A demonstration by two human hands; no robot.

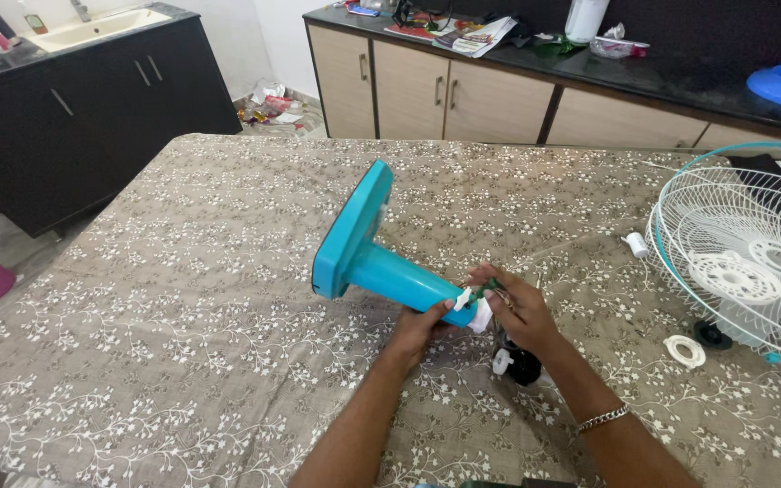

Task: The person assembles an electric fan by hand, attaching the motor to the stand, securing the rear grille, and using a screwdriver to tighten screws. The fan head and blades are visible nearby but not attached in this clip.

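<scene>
While the left hand (422, 325) clamps the turquoise fan stand (368, 258) lying on the patterned tablecloth (183, 316), right hand (517, 307) fingers pinch its white end, white fan grille (743, 262) well apart at right.

Single head-worn camera, looking down and forward from above the near table edge (137, 380), close over both forearms, far counter (644, 77) and cabinets filling the upper frame
</scene>
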